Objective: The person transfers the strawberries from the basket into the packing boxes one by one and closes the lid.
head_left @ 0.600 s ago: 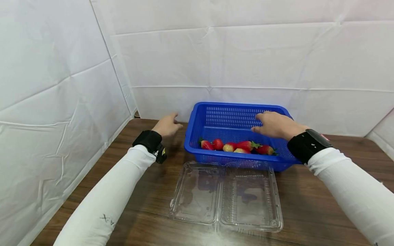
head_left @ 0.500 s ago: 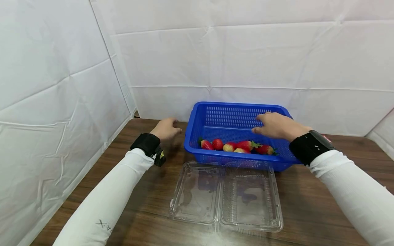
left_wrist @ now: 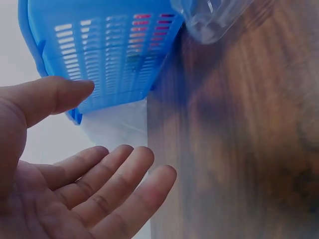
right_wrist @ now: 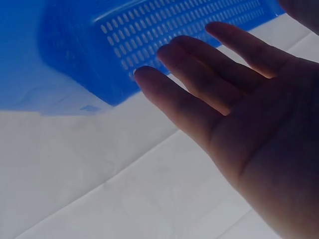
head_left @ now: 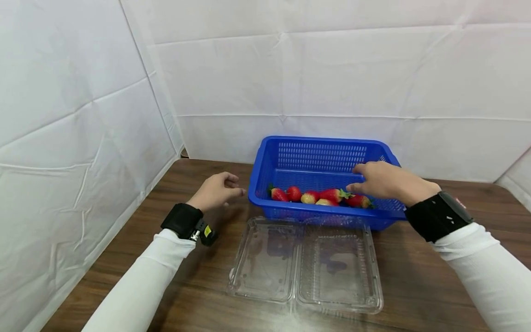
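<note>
A blue perforated basket stands on the wooden table with several strawberries along its near side, red and some partly pale. My left hand is just left of the basket, apart from it and holding nothing; in the left wrist view its fingers are spread and relaxed. Over the basket's right part hovers my right hand, palm empty, with loosely extended fingers in the right wrist view. In front of the basket lies a clear plastic clamshell container, unfolded flat with both halves facing up.
Brown wooden table extends under everything. White sheeting hangs behind the basket and along the left side. The clamshell's back edge sits close against the basket's front.
My left hand has drawn back toward me and slightly left. The right hand has shifted a little right and nearer over the basket. Strawberries, basket and clamshell stay in place.
</note>
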Tool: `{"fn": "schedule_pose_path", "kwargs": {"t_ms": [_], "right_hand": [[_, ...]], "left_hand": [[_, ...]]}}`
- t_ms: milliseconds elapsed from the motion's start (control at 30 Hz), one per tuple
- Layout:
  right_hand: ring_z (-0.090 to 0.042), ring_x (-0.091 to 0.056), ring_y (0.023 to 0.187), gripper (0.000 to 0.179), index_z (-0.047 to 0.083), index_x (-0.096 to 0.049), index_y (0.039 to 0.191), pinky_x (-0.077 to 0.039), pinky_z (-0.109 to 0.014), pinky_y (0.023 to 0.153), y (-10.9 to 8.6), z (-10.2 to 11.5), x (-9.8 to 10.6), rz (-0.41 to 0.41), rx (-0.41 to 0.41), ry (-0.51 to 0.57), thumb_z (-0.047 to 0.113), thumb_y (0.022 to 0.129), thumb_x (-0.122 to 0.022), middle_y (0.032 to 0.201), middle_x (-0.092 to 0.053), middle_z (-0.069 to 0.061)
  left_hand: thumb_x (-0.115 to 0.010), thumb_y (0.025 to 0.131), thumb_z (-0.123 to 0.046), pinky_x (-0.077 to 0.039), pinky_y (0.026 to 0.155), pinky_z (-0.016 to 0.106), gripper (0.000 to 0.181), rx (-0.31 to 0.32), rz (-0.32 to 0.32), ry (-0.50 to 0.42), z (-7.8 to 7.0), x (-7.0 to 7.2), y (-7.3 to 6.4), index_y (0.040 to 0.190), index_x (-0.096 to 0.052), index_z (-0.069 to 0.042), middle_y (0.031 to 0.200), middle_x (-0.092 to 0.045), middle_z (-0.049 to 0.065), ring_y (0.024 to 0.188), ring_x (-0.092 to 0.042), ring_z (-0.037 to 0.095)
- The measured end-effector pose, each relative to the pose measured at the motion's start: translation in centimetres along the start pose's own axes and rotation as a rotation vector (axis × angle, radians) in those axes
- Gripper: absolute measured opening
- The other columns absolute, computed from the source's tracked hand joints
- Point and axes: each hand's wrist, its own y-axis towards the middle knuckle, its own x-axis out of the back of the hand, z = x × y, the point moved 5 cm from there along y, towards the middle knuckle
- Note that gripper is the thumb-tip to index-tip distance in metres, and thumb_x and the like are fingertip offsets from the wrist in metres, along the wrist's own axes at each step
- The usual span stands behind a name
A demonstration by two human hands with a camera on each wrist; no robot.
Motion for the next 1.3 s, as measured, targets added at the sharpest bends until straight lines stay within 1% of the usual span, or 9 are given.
{"fn": "schedule_pose_path", "kwargs": {"t_ms": [167,333,433,533,667,800,900,1133,1300], "right_hand": [[-0.058,-0.052,0.132,0.062,-0.014,-0.054,0.142,-0.043,-0.072,0.108,-0.4,0.1,-0.1,-0.003,-0.001,0.008,0.035,0.106,-0.066,0.139,-0.058,-0.038],[-0.058,-0.053,0.131,0.062,-0.014,-0.054,0.142,-0.043,-0.072,0.107,-0.9,0.3,-0.6,-0.014,0.008,0.036,0.036,0.106,-0.065,0.138,-0.058,-0.039],[-0.059,-0.051,0.132,0.063,-0.014,-0.053,0.143,-0.042,-0.073,0.107,-1.2,0.2,-0.9,-0.028,0.016,0.069,0.036,0.107,-0.064,0.138,-0.058,-0.038],[-0.057,-0.052,0.131,0.065,-0.014,-0.050,0.145,-0.040,-0.074,0.108,-1.4,0.0,-1.4,-0.039,0.014,0.109,0.038,0.108,-0.063,0.117,-0.071,-0.029],[-0.057,-0.052,0.131,0.066,-0.015,-0.050,0.145,-0.040,-0.074,0.108,-1.6,-0.5,-2.2,-0.074,0.008,0.149,0.039,0.108,-0.062,0.109,-0.073,-0.023],[-0.060,-0.050,0.132,0.068,-0.016,-0.050,0.145,-0.041,-0.075,0.106,-1.6,-0.8,-3.0,-0.094,-0.011,0.176,0.040,0.108,-0.062,0.126,-0.066,-0.035],[-0.061,-0.050,0.131,0.069,-0.017,-0.049,0.145,-0.042,-0.076,0.105,-1.6,-1.1,-3.3,-0.095,-0.027,0.186,0.041,0.108,-0.062,0.124,-0.066,-0.036],[-0.062,-0.047,0.133,0.069,-0.016,-0.049,0.145,-0.042,-0.075,0.106,-1.5,-1.7,-3.3,-0.102,-0.047,0.177,0.041,0.108,-0.061,0.142,-0.052,-0.042],[-0.058,-0.053,0.128,0.063,-0.014,-0.054,0.142,-0.046,-0.072,0.103,-1.1,-2.1,-3.5,-0.092,-0.042,0.179,0.039,0.108,-0.061,0.138,-0.058,-0.039]], "left_hand": [[-0.073,0.101,-0.024,-0.065,0.079,0.041,0.054,-0.009,0.017,0.009,0.4,-0.9,-0.9,0.142,-0.057,0.008,0.127,-0.067,0.023,0.105,-0.070,0.031],[-0.074,0.098,-0.018,-0.062,0.071,0.034,0.035,-0.060,0.069,0.022,0.9,-1.9,-1.9,0.124,-0.068,0.005,0.110,-0.071,0.014,0.087,-0.069,0.022],[-0.078,0.096,-0.020,-0.061,0.069,0.033,0.034,-0.073,0.101,0.016,1.2,-2.5,-2.4,0.119,-0.070,0.003,0.106,-0.071,0.010,0.085,-0.066,0.019],[-0.081,0.094,-0.023,-0.062,0.070,0.034,0.039,-0.068,0.128,-0.009,1.5,-3.1,-2.9,0.121,-0.069,0.003,0.106,-0.070,0.010,0.087,-0.066,0.019],[-0.082,0.094,-0.024,-0.062,0.069,0.033,0.038,-0.070,0.156,-0.030,1.6,-3.8,-3.0,0.119,-0.070,0.002,0.103,-0.071,0.008,0.085,-0.066,0.018],[-0.083,0.093,-0.023,-0.060,0.067,0.032,0.031,-0.088,0.171,-0.034,1.8,-4.3,-2.9,0.113,-0.074,-0.002,0.096,-0.072,0.003,0.080,-0.065,0.015],[-0.084,0.091,-0.022,-0.059,0.065,0.031,0.026,-0.107,0.164,-0.029,1.9,-4.5,-2.7,0.108,-0.077,-0.003,0.090,-0.072,0.002,0.075,-0.063,0.014],[-0.086,0.090,-0.020,-0.052,0.060,0.028,0.019,-0.139,0.158,-0.024,2.2,-4.7,-2.5,0.100,-0.079,-0.006,0.083,-0.070,0.000,0.067,-0.059,0.013],[-0.084,0.092,-0.021,-0.055,0.061,0.029,0.015,-0.168,0.194,-0.062,2.5,-4.8,-2.2,0.097,-0.078,-0.008,0.083,-0.073,-0.001,0.070,-0.062,0.015]]}}
